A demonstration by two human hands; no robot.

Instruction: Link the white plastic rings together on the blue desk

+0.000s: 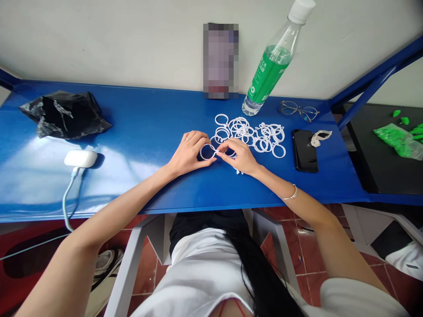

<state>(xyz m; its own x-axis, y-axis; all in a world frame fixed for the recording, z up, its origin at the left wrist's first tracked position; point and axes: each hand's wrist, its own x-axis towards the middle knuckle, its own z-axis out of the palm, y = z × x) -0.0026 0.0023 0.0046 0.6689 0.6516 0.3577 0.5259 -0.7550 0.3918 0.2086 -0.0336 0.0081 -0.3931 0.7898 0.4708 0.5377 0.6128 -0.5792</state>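
Both hands (214, 154) pinch a thin white plastic ring (207, 152).

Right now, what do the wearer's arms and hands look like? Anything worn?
Both forearms bare, no gloves. Left hand wears a thin ring on one finger. Right hand has none visible; slim silver bracelet at its wrist. White sleeve on the right upper arm.

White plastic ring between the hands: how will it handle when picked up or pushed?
Probably very light and a bit springy: the white ring is a thin loop, pinched between left hand and right hand. Lying flat on the blue table, it should slide, not roll. In the pile of rings, overlapping neighbours may snag.
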